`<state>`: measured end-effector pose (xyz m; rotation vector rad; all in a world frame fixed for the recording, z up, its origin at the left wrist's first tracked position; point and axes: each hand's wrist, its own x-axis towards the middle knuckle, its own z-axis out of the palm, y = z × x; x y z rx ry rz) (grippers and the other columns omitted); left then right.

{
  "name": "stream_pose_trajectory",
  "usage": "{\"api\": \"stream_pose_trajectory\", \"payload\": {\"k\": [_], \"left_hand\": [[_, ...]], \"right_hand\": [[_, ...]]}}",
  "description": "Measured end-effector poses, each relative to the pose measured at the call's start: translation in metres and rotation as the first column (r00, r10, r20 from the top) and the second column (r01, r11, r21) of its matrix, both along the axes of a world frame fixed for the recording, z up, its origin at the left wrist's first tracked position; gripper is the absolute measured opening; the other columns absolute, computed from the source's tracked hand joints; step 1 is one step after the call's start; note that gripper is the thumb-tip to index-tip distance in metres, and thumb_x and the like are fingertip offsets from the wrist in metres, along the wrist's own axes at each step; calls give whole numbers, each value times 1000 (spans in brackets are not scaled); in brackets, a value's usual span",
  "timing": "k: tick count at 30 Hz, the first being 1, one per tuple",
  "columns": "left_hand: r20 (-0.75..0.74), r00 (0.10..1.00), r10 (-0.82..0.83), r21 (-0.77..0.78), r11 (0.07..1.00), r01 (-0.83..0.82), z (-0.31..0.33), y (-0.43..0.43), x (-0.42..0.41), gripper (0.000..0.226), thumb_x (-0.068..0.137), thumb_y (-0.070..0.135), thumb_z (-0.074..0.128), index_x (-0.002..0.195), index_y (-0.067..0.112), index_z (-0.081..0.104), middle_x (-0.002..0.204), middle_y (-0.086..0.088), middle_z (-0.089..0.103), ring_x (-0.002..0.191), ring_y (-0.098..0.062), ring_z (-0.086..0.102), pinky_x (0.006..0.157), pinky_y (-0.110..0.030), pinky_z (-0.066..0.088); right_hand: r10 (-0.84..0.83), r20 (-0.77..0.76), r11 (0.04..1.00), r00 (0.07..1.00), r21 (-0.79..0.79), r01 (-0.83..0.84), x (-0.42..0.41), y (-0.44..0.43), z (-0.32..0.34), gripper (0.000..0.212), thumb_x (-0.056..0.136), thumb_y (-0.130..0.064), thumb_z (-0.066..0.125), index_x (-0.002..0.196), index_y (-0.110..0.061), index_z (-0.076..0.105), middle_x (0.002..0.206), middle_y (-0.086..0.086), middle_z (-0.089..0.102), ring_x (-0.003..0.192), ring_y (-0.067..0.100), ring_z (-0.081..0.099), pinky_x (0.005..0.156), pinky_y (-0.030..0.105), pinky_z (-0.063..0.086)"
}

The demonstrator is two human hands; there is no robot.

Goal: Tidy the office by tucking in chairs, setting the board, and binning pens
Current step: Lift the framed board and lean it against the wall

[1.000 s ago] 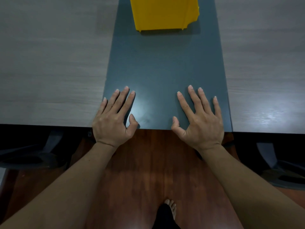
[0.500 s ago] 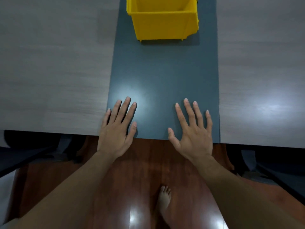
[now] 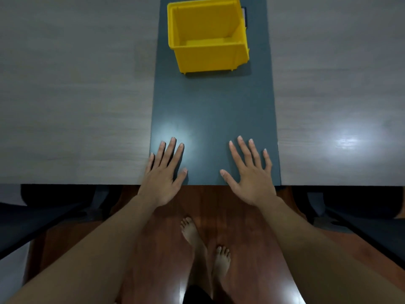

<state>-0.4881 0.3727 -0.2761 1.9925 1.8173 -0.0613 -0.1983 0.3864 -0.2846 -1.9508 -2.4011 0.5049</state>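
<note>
Two grey wood-grain halves of the table (image 3: 76, 95) flank a dark slate centre strip (image 3: 213, 110), with black chairs (image 3: 43, 216) drawn close at either side, their fronts under the table edge as far as I can see, so I judge the chair step about done. Farther up the strip sits the yellow bin (image 3: 208, 38), seemingly empty, no pens in sight. Left hand (image 3: 163, 178) and right hand (image 3: 248, 178) lie flat at the near edge, fingers (image 3: 172, 150) spread, gripping nothing; next they must find pens.

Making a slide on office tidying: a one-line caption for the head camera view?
Both hands, left and right, spread flat at the table edge, before an empty yellow bin.
</note>
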Motion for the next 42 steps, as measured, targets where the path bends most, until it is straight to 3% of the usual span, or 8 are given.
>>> {"api": "stream_pose_trajectory", "payload": {"k": [2, 4, 7, 10, 13, 22, 34, 42], "left_hand": [[70, 997, 15, -151, 989, -4, 2, 15, -1, 75, 109, 49, 43, 169, 38, 1, 177, 16, -14, 165, -16, -13, 133, -45, 5], [130, 990, 59, -268, 963, -22, 28, 27, -6, 72, 108, 42, 48, 170, 29, 12, 179, 9, 2, 166, -20, 3, 134, -44, 17], [155, 984, 93, -247, 968, -53, 80, 27, -13, 66, 110, 34, 47, 169, 17, 23, 175, -5, 26, 164, -27, 19, 131, -42, 23], [188, 971, 145, -212, 972, -104, 124, 12, -20, 63, 110, 35, 48, 166, 14, 31, 170, -9, 37, 158, -28, 33, 127, -40, 29], [213, 954, 210, -206, 964, -167, 156, -6, -32, 60, 109, 35, 49, 165, 16, 35, 168, -8, 41, 156, -27, 37, 127, -40, 30], [276, 834, 478, -154, 878, -453, 219, -47, -57, 55, 109, 32, 50, 161, 15, 43, 166, -6, 44, 154, -23, 40, 127, -37, 30], [369, 507, 779, -81, 571, -817, 262, -171, -53, 52, 111, 38, 48, 161, 24, 43, 163, 2, 46, 151, -19, 43, 117, -30, 36], [377, 199, 905, -28, 226, -974, 280, -315, -86, 47, 110, 32, 52, 156, 23, 50, 159, 0, 52, 144, -23, 53, 115, -35, 45]], "right_hand": [[9, -48, 989, 999, -146, -15, 5, 11, -8, 83, 101, -72, 35, 165, -42, -8, 173, -17, -20, 161, 14, -19, 129, 59, -1], [-46, -80, 952, 996, -305, 20, 4, 19, 9, 90, 96, -77, 37, 167, -38, -3, 174, -17, -17, 161, 14, -16, 130, 56, 1], [-164, -122, 894, 979, -438, 95, -2, 22, 60, 96, 94, -80, 41, 168, -28, 11, 176, -2, 11, 163, 20, -1, 130, 54, 13], [-158, -147, 912, 976, -401, 88, -9, 17, 106, 88, 96, -73, 47, 166, -25, 24, 173, 6, 24, 163, 19, 8, 128, 53, 20], [-132, -185, 922, 974, -384, 52, -20, 8, 139, 81, 99, -67, 50, 164, -25, 29, 173, 9, 24, 162, 20, 13, 127, 54, 21], [111, -299, 934, 948, -295, -202, -64, 13, 181, 72, 101, -60, 52, 160, -22, 37, 168, -1, 36, 160, 18, 18, 124, 49, 24], [509, -361, 810, 782, -107, -577, -127, 39, 213, 64, 99, -61, 53, 149, -20, 53, 150, 1, 57, 140, 21, 49, 117, 39, 41], [724, -409, 601, 556, -20, -799, -232, -22, 247, 69, 96, -69, 47, 147, -24, 53, 145, -7, 59, 137, 15, 53, 114, 41, 46]]}}
